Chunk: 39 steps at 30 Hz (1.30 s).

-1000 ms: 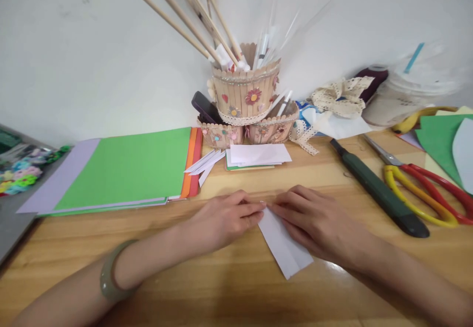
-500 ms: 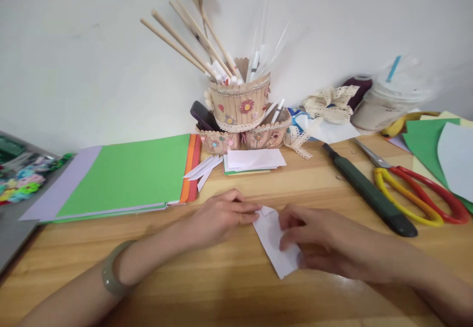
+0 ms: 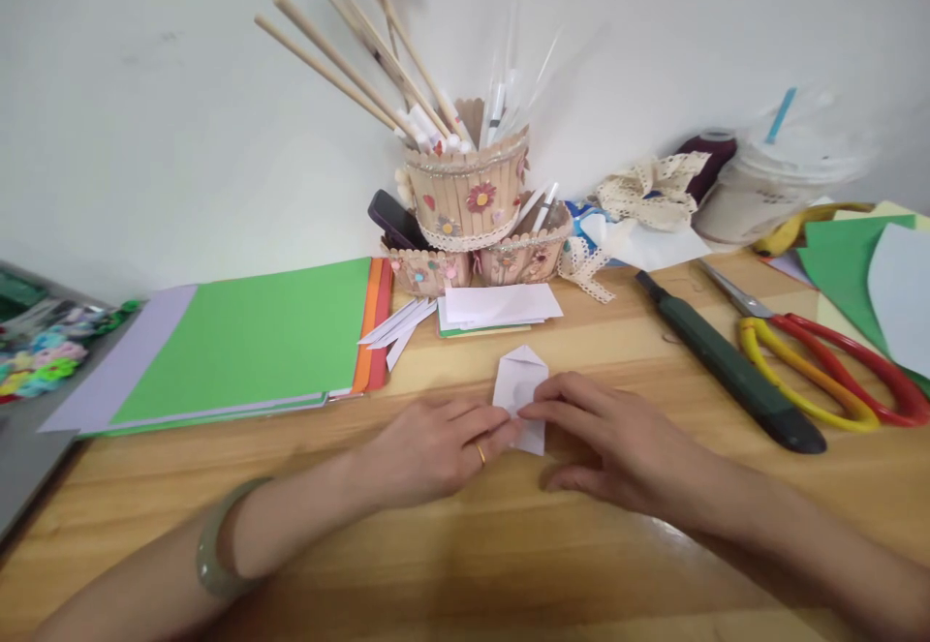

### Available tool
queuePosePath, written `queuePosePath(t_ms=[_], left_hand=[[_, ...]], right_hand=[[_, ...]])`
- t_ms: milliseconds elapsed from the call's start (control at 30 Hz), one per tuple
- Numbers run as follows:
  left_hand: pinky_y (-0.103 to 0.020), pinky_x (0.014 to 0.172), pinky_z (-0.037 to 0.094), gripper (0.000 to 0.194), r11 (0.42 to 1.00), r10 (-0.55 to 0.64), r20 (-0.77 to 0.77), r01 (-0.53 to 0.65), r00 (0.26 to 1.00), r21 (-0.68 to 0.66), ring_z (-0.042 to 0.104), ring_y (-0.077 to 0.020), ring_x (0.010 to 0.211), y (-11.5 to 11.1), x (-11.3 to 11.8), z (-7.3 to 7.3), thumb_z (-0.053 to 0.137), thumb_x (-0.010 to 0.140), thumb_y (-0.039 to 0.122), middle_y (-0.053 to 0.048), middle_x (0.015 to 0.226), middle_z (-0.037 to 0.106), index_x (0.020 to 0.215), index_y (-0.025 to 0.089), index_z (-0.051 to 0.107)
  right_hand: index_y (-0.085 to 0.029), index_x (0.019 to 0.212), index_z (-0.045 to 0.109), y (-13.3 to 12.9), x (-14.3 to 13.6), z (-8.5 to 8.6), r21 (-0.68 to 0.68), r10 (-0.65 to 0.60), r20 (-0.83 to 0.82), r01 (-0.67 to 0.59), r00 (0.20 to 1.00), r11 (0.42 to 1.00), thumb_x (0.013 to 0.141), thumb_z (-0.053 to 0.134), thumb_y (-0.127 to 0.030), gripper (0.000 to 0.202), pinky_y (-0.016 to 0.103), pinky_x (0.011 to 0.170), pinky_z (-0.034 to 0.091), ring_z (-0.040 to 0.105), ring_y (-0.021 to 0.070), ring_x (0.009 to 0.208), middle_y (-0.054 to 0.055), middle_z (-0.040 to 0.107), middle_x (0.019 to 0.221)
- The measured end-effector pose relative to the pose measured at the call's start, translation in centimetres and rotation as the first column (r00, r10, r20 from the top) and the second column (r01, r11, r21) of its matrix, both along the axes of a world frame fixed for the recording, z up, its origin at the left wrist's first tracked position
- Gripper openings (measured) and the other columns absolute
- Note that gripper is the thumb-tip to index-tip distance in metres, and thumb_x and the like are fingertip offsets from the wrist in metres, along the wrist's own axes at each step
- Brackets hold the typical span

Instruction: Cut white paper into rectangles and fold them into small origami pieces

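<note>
A small white folded paper [image 3: 520, 381] lies on the wooden table, its top end folded to a low point. My left hand [image 3: 443, 446] rests its fingertips on the paper's left side, fingers stretched out close together, a gold ring on one. From the right, my right hand [image 3: 617, 439] touches the paper with its fingertips, the thumb apart below them on the table side. Both hands cover part of the paper's lower half. Behind it is a stack of white paper strips [image 3: 501, 304], with loose narrow strips [image 3: 398, 324] to its left.
Green sheets [image 3: 254, 342] lie at the left, beside a grey tray edge [image 3: 36, 458]. Decorated stick holders [image 3: 469, 198] stand at the back. On the right are a dark green cutter [image 3: 727, 366], scissors [image 3: 806, 361], lace [image 3: 654, 192] and a plastic cup [image 3: 770, 192].
The paper has turned more upright and shifted away from me. My left hand has moved down its side, and my right hand has moved left, its fingers straighter. The view has shifted slightly.
</note>
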<state>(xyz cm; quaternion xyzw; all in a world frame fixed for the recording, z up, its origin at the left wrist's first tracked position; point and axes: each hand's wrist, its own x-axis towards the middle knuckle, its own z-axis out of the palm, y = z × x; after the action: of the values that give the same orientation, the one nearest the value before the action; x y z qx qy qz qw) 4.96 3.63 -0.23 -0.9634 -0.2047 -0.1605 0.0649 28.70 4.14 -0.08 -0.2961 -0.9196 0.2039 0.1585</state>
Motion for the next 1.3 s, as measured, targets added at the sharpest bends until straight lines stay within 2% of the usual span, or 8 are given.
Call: queuePosePath(t_ms=[167,333,500,633,733,867,1100,1300], left_hand=[[-0.027,0.079,0.053,0.029,0.996,-0.027,0.094,0.035,0.995,-0.08,0.063,-0.0152,0.089,0.9,-0.4,-0.2,0.032,0.096,0.014,-0.007,0.097,0.068,0.099,0.011,0.061],[-0.027,0.081,0.053,0.03,0.999,-0.027,0.097,0.031,0.995,-0.042,0.063,-0.0151,0.09,1.0,-0.3,-0.2,0.033,0.096,0.015,-0.006,0.095,0.07,0.095,0.012,0.063],[-0.028,0.075,0.053,0.032,1.0,-0.02,0.092,0.018,0.996,0.015,0.062,-0.0165,0.085,0.6,0.1,-0.2,0.035,0.095,0.014,-0.002,0.087,0.07,0.084,0.014,0.065],[-0.027,0.073,0.052,0.032,0.993,0.034,0.013,-0.033,0.999,-0.114,0.061,-0.0157,0.085,0.1,0.3,-0.5,0.032,0.096,0.016,-0.004,0.084,0.068,0.085,0.014,0.063],[-0.025,0.076,0.05,0.031,0.96,0.103,-0.015,-0.103,0.995,-0.262,0.06,-0.014,0.085,-0.1,0.3,-0.7,0.031,0.096,0.02,-0.004,0.087,0.066,0.088,0.015,0.061],[-0.025,0.078,0.049,0.028,0.92,0.134,-0.041,-0.14,0.99,-0.366,0.06,-0.0141,0.086,-0.2,0.4,-0.7,0.033,0.095,0.021,-0.004,0.089,0.065,0.088,0.016,0.059],[-0.026,0.078,0.048,0.026,0.868,0.181,-0.056,-0.187,0.982,-0.461,0.06,-0.0148,0.085,-0.2,0.6,-0.4,0.033,0.094,0.021,-0.004,0.09,0.065,0.09,0.015,0.058],[-0.027,0.074,0.048,0.027,0.892,0.162,-0.077,-0.18,0.984,-0.415,0.06,-0.0157,0.082,-0.1,0.6,-0.4,0.033,0.094,0.019,-0.004,0.087,0.065,0.089,0.014,0.059]], right_hand=[[-0.019,0.103,0.06,0.3,-0.1,0.0,0.082,0.027,-0.035,-0.024,0.999,0.996,0.087,0.05,-0.021,0.019,0.028,0.067,0.046,0.055,0.016,0.082,0.007,0.057,0.095],[-0.017,0.092,0.063,0.4,-0.4,-0.2,0.143,-0.007,-0.072,0.017,0.997,0.99,0.09,0.045,-0.019,0.019,0.027,0.064,0.044,0.054,0.0145,0.075,0.007,0.058,0.087],[-0.017,0.086,0.063,0.5,-0.8,0.0,0.084,-0.008,-0.046,0.012,0.999,0.996,0.09,0.045,-0.019,0.018,0.029,0.066,0.043,0.054,0.0157,0.076,0.006,0.059,0.083],[-0.017,0.082,0.061,0.4,-1.3,0.1,0.012,-0.086,-0.039,0.087,0.996,0.996,0.089,0.045,-0.019,0.017,0.027,0.063,0.042,0.053,0.0156,0.074,0.006,0.058,0.08],[-0.017,0.078,0.058,0.2,-1.6,0.1,-0.023,-0.162,-0.028,0.161,0.986,0.987,0.086,0.046,-0.017,0.015,0.027,0.061,0.041,0.053,0.0155,0.07,0.005,0.058,0.077],[-0.018,0.071,0.053,0.0,-2.2,0.1,-0.026,-0.26,0.009,0.26,0.966,0.965,0.082,0.049,-0.016,0.013,0.026,0.058,0.038,0.051,0.0147,0.064,0.003,0.056,0.072],[-0.018,0.069,0.052,0.0,-2.7,0.0,-0.03,-0.309,0.034,0.31,0.95,0.95,0.08,0.048,-0.016,0.012,0.026,0.056,0.036,0.05,0.0151,0.064,0.003,0.055,0.071],[-0.018,0.07,0.053,-0.1,-2.8,0.0,-0.04,-0.323,0.076,0.326,0.943,0.944,0.081,0.046,-0.017,0.013,0.027,0.056,0.036,0.05,0.0157,0.065,0.004,0.055,0.073]])
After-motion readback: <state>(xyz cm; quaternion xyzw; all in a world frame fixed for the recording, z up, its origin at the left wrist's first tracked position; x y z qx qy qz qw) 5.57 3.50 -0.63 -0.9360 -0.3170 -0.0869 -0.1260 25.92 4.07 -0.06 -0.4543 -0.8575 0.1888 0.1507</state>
